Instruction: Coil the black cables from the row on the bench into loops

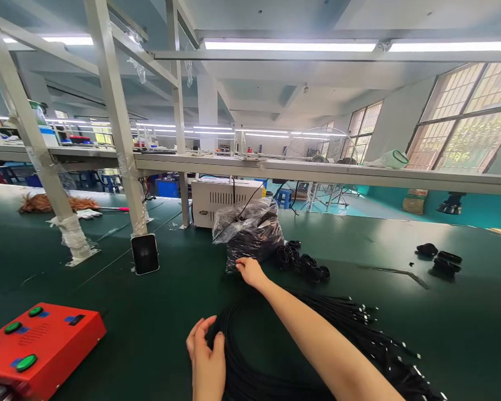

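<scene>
Plastic bag [254,223], crinkled and see-through, is bulging darkly; the right hand [250,271] is lying at its near edge, fingertips bunched narrow, though whether they're pinching film I can't tell. Left hand [206,351] is curving, thumb and fingers wide, beside the black cable coil [242,374] that's lying in front of the bag. Behind it, a slotted pale box [206,203] is standing; glossy black rings [311,268] are clustering right of it, and a boxy red unit [67,340] is sitting front-left of it.
</scene>
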The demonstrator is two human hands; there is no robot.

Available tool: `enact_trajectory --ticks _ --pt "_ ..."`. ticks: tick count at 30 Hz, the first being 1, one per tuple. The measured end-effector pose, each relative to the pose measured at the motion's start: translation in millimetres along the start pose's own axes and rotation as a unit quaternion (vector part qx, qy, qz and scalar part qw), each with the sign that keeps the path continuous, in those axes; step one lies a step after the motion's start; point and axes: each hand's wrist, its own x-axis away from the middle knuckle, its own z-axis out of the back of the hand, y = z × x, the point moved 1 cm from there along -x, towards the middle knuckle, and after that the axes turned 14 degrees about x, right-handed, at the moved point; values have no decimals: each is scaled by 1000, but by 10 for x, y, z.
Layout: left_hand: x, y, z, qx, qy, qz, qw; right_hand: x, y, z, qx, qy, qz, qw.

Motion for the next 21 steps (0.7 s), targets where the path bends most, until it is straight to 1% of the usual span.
enact_trajectory --ticks 3,5,8,10,11,12,13,14,15,16,17,18,19,21 --pt "-57 14 13 -4 -1 -14 1000 218 69 245 6 16 25 1000" --pt "-91 41 25 -15 -5 -27 1000 498 150 420 9 14 46 999" --pt "-89 126 20 -43 -28 -61 997 1106 358 665 24 -12 76 997" --pt "-39 195 -21 -64 -61 -90 992 1563 532 793 44 -35 86 995" --pt "0 224 -56 -73 -94 -104 987 1780 618 838 58 -41 85 994" --pt "47 248 -101 -86 -140 -124 978 1978 700 867 74 -43 81 993" --pt "100 265 -151 -105 -199 -151 963 2151 772 879 90 -41 76 992" --pt "156 275 -201 -128 -265 -183 938 2297 834 872 108 -37 69 991" --pt "211 278 -245 -155 -328 -215 907 2414 884 847 123 -32 63 990" --pt "257 276 -279 -182 -382 -243 873 2505 920 807 137 -26 57 989" --pt "291 271 -297 -207 -422 -259 844 2574 944 755 151 -18 53 987" --pt "308 263 -301 -225 -448 -260 825 2624 957 697 162 -10 51 985" --pt "307 254 -291 -240 -464 -251 815 2659 961 635 170 -3 48 984" --pt "264 233 -246 -259 -481 -218 809 2699 954 519 194 16 52 980"
